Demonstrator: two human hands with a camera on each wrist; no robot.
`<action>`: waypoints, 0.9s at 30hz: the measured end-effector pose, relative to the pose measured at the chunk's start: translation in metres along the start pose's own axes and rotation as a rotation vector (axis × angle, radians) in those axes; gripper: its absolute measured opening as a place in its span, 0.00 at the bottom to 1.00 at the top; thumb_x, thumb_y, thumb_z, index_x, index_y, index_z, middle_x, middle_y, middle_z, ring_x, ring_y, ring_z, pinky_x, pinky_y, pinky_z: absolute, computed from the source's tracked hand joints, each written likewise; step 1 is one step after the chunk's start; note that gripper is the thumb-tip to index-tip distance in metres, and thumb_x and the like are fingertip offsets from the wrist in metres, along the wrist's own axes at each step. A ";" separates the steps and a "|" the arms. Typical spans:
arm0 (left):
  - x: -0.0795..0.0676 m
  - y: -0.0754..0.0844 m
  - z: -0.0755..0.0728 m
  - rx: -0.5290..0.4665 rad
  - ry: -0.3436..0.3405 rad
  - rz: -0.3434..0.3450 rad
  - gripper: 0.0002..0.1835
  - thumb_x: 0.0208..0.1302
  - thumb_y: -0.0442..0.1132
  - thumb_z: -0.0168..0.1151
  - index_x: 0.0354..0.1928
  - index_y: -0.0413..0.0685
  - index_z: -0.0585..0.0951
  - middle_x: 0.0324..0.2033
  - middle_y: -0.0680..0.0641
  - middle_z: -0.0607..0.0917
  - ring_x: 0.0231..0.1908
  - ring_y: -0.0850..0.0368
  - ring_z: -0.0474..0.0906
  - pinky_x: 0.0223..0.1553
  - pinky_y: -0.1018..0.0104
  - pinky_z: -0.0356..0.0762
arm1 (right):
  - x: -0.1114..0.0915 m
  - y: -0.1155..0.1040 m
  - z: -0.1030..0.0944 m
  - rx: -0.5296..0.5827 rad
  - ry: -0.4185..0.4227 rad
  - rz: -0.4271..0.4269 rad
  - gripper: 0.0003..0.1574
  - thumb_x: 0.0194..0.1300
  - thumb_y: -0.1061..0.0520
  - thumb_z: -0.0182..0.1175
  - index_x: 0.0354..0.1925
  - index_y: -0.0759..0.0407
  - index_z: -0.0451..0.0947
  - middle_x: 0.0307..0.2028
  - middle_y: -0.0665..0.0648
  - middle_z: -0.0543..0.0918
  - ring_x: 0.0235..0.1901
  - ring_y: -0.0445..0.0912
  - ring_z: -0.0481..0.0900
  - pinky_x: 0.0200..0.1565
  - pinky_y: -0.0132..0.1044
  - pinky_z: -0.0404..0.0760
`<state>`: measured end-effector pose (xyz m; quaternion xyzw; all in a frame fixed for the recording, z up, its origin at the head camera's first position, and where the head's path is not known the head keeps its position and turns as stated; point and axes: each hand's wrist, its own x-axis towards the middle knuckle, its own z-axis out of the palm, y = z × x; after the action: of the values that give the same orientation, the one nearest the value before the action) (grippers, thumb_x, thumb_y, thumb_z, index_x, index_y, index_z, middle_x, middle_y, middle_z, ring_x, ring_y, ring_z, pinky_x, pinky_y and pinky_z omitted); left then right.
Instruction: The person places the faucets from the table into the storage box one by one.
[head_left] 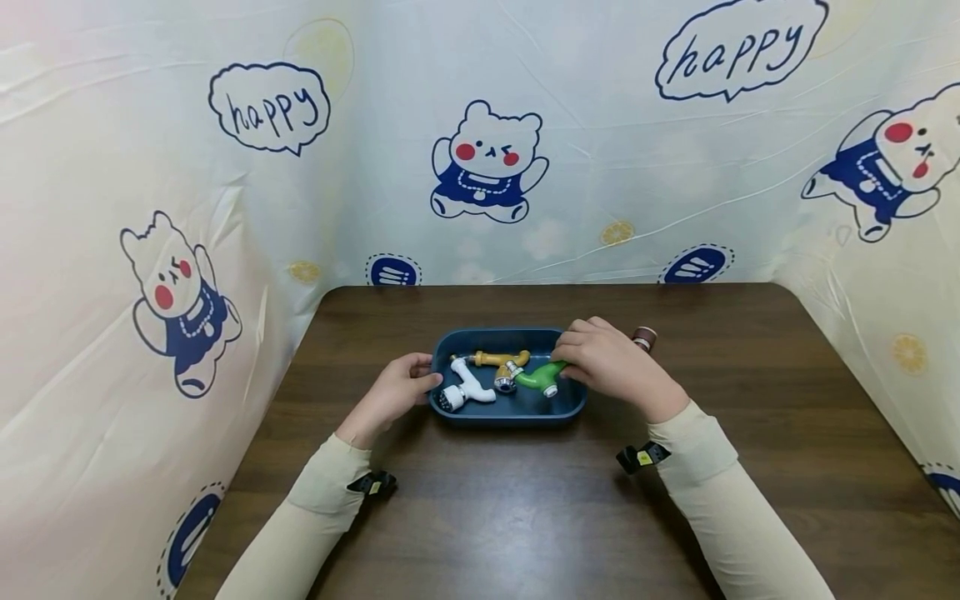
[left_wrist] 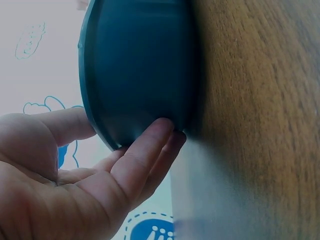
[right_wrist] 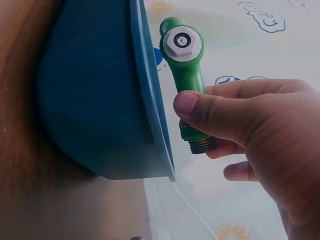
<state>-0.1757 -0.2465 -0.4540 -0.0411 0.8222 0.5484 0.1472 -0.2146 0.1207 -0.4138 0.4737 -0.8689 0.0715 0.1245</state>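
Note:
My left hand (head_left: 397,387) holds the left end of a dark blue plastic tub (head_left: 510,421). In the left wrist view its thumb meets the rim and its fingers lie against the outer wall. With my right hand (head_left: 611,358) I pinch a green tap (head_left: 538,380) over the tub's right side. The right wrist view shows the thumb across the tap's body, its threaded end (right_wrist: 202,145) and a pale hexagonal fitting. Inside the tub, a white tap (head_left: 468,385) lies at the left, and a yellow tap (head_left: 493,358) lies towards the back.
A small brown cylindrical object (head_left: 645,337) lies on the wooden table (head_left: 495,517) behind my right hand, partly hidden by it. A patterned cloth (head_left: 600,167) hangs behind the table and along both sides.

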 end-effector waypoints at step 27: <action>0.000 -0.001 0.000 0.003 -0.001 0.005 0.24 0.74 0.38 0.61 0.68 0.40 0.72 0.55 0.39 0.81 0.51 0.48 0.82 0.49 0.55 0.87 | 0.020 -0.005 0.003 0.019 -0.027 -0.042 0.13 0.62 0.52 0.74 0.46 0.49 0.88 0.42 0.47 0.88 0.46 0.46 0.78 0.50 0.43 0.76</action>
<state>-0.1754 -0.2475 -0.4551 -0.0387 0.8231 0.5474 0.1462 -0.2212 0.1015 -0.4113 0.4938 -0.8597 0.0709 0.1098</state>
